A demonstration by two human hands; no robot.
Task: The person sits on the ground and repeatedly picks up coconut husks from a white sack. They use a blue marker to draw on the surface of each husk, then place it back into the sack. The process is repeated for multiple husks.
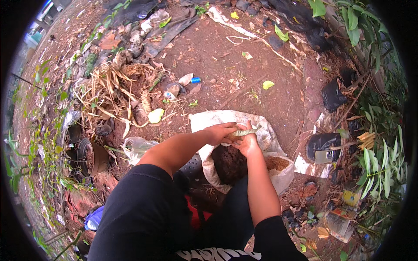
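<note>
My left hand (221,132) and my right hand (247,144) meet above the mouth of a dirty white sack (230,116). Between them is a pale green, flat strip (249,132), perhaps a leaf or a folded wrapper; its kind is unclear. My right hand cups it from below, and the left fingers close over it from the other side. Dark, moist soil (228,163) fills the sack under my hands. Touching its right side, a smaller whitish bag (283,176) holds light brown, fibrous material (277,163).
Left of the sack lie a clear plastic bag (136,148) and a black pot (93,157). Dry stalks (111,93) are heaped farther left. At right, a phone-like object (323,156) rests on black plastic (318,141), beside leafy branches (379,169). Bare earth (200,56) stretches ahead.
</note>
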